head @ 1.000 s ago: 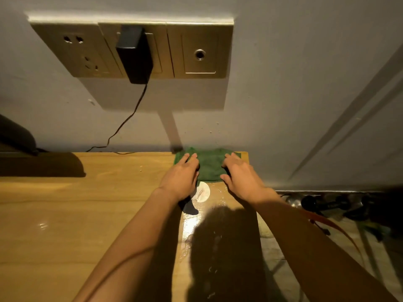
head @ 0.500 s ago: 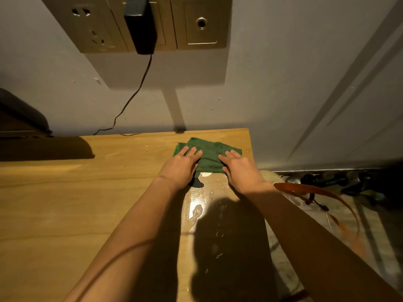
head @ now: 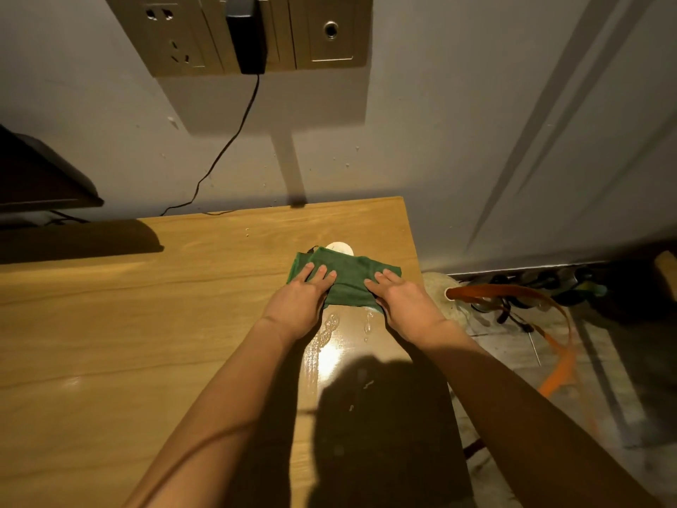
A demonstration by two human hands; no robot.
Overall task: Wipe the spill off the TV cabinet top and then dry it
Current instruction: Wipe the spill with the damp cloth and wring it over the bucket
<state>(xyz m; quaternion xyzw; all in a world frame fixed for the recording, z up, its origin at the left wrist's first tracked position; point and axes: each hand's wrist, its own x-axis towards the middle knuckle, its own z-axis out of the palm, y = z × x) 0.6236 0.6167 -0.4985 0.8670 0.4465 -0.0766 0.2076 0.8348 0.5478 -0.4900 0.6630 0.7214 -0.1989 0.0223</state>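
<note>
Left hand (head: 304,298) and right hand (head: 399,300) press flat, fingers spread, on the green cloth (head: 346,278). They have dragged it back from the wall, uncovering a white disc (head: 340,248). Puddles (head: 328,330), apparently water, remain nearer on the surface (head: 146,324); wiping continues.

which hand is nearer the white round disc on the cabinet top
Left. The left hand lies on the green cloth just below-left of the white disc; the right hand sits farther off, below-right.
</note>
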